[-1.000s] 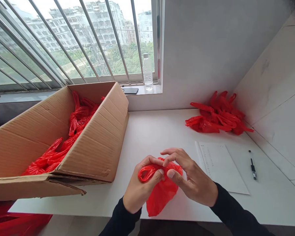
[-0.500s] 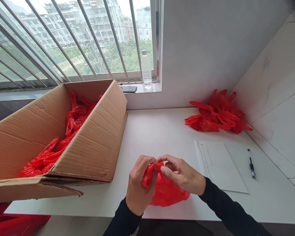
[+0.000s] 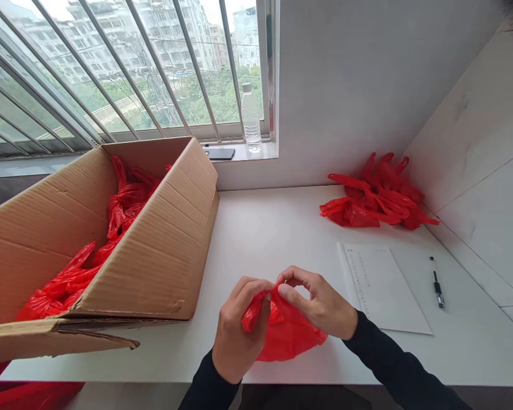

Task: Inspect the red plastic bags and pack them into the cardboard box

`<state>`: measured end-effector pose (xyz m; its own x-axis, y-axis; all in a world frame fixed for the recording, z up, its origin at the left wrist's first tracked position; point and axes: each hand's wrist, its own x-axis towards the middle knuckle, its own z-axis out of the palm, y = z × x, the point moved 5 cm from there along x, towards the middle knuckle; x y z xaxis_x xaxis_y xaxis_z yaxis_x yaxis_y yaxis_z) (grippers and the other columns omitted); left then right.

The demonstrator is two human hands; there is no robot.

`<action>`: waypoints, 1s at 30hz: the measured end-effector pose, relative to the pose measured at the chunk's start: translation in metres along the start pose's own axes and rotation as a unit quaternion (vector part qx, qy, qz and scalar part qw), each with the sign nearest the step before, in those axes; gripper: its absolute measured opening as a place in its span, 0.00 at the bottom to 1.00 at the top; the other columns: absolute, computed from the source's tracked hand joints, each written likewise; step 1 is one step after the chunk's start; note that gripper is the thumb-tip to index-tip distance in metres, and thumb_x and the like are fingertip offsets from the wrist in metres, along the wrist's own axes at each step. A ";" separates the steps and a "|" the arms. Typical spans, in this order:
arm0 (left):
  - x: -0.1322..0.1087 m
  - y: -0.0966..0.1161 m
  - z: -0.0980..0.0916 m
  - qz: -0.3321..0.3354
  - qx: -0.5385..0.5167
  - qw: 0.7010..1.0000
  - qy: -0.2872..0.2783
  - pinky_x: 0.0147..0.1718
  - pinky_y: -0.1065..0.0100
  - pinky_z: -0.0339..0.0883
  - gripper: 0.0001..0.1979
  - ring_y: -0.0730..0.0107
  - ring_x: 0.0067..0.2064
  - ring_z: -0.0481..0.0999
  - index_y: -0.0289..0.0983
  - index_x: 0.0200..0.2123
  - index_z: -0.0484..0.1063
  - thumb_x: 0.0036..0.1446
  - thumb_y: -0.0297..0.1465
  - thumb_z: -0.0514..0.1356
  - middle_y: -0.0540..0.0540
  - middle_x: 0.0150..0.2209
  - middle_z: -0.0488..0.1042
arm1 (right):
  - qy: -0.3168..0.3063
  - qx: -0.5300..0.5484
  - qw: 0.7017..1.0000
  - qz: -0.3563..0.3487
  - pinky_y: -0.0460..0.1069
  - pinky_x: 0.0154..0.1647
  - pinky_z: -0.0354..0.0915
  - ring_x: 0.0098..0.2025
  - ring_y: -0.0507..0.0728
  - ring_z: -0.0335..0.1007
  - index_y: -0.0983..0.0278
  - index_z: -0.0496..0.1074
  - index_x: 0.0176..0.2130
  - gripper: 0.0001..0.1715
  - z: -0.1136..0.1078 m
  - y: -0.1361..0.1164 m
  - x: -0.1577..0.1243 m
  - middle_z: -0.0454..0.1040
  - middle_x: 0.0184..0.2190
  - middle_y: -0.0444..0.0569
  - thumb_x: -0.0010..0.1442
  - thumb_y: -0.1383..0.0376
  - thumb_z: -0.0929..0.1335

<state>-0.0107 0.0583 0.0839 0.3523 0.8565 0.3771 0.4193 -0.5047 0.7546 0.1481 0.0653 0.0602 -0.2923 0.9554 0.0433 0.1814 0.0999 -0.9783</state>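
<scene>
A red plastic bag point(image 3: 288, 336) lies bunched on the white table's near edge, held between both hands. My left hand point(image 3: 237, 330) is closed around the bag's left end, fingers curled over it. My right hand point(image 3: 318, 302) pinches the bag's top with thumb and forefinger, the other fingers bent. Both sleeves are black. To the left stands an open cardboard box point(image 3: 162, 239) with several red bags point(image 3: 111, 228) inside it.
A pile of red bags point(image 3: 376, 196) lies at the back right by the wall. A paper sheet point(image 3: 380, 285) and a black pen point(image 3: 436, 283) lie to the right. A water bottle point(image 3: 251, 119) and a phone point(image 3: 220, 153) rest on the window sill.
The bag came down from hanging in the air onto the table and was bunched tighter. Both hands drew closer together and closed on its top.
</scene>
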 end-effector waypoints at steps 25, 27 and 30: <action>-0.076 -0.048 0.000 0.030 0.287 0.955 -0.074 0.67 0.51 0.52 0.29 0.56 0.71 0.49 0.38 0.71 0.45 0.70 0.34 0.48 0.42 0.70 0.53 | 0.127 -0.075 0.987 0.069 0.51 0.43 0.68 0.46 0.58 0.72 0.58 0.65 0.43 0.15 -0.023 0.048 -0.024 0.75 0.44 0.48 0.72 0.53 0.57; -0.069 -0.039 0.020 0.065 0.318 0.940 -0.104 0.68 0.49 0.50 0.30 0.56 0.72 0.47 0.36 0.71 0.44 0.69 0.34 0.48 0.41 0.71 0.53 | 0.118 -0.088 0.989 0.030 0.55 0.56 0.67 0.56 0.58 0.68 0.57 0.63 0.51 0.15 0.004 0.046 -0.027 0.71 0.55 0.50 0.73 0.55 0.56; -0.073 -0.043 0.048 0.114 0.366 0.913 -0.139 0.66 0.53 0.53 0.28 0.58 0.71 0.51 0.37 0.69 0.52 0.67 0.31 0.50 0.45 0.70 0.54 | 0.107 -0.214 0.968 -0.078 0.60 0.61 0.66 0.63 0.61 0.62 0.56 0.60 0.59 0.18 0.045 0.070 -0.040 0.65 0.63 0.52 0.72 0.58 0.56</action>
<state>-0.0141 0.0126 -0.0018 0.6567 0.7106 0.2525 0.7192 -0.6909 0.0738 0.1307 0.0212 -0.0192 -0.1543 0.9505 0.2695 0.5357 0.3097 -0.7855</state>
